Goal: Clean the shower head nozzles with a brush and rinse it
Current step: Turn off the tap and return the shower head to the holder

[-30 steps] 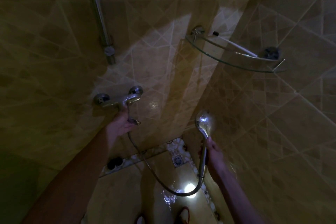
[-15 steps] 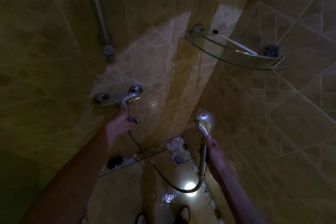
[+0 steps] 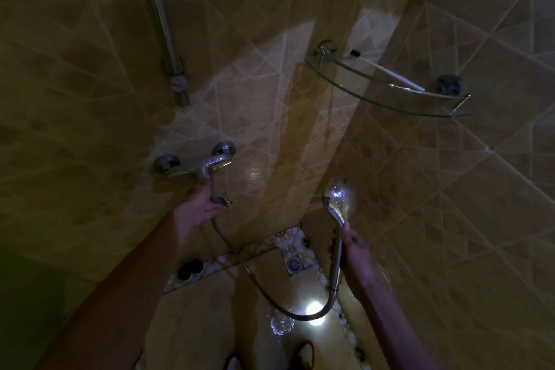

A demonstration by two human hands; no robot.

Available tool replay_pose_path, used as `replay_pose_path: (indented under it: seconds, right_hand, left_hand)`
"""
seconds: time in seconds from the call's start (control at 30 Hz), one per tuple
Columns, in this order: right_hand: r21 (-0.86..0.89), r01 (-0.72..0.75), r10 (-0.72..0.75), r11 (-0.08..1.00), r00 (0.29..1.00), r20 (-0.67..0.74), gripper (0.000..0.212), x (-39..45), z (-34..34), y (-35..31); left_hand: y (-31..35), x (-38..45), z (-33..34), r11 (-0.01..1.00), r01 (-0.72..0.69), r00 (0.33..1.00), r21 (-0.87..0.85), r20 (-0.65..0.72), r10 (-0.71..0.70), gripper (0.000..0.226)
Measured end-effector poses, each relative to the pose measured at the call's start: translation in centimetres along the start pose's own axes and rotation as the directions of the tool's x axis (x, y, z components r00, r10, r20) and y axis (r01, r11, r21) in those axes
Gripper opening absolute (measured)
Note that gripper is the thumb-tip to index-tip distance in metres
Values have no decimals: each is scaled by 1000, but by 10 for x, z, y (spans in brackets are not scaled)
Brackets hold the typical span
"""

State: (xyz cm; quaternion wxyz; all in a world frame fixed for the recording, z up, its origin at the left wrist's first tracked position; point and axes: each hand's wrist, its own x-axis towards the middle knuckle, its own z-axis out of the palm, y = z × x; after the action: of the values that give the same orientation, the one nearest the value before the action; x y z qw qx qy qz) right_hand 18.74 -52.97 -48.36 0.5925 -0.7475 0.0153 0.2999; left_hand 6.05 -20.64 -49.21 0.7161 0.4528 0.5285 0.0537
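Shower head [image 3: 338, 198] gripped by my right hand [image 3: 356, 252]; brush [image 3: 390, 73] on shelf [image 3: 387, 102] at one o'clock; left hand [image 3: 199, 207] holds tap lever [image 3: 220, 200].

Rail [image 3: 156, 9] cut off above, shoes [image 3: 304, 354] below, nozzles unreadable
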Motion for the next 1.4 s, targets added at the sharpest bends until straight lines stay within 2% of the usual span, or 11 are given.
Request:
replay_pose_path:
  seconds: [0.47, 0.73, 0.9, 1.4]
  right_hand:
    - [49, -27, 28, 998, 999, -25, 36, 4, 0, 3]
    - [46, -17, 18, 999, 1000, -12, 40, 4, -2, 2]
    - [45, -35, 36, 998, 999, -10, 37, 3, -3, -1]
    - [83, -36, 39, 996, 999, -26, 34, 1, -3, 0]
  left_hand:
    - [-2, 3, -3, 999, 15, 1000, 33, -10, -15, 82]
    - [-1, 2, -1, 999, 18, 1000, 45, 10, -19, 79]
    - [-1, 2, 0, 999, 8, 1000, 32, -21, -7, 63]
    - [-3, 2, -4, 999, 16, 1000, 42, 6, -16, 64]
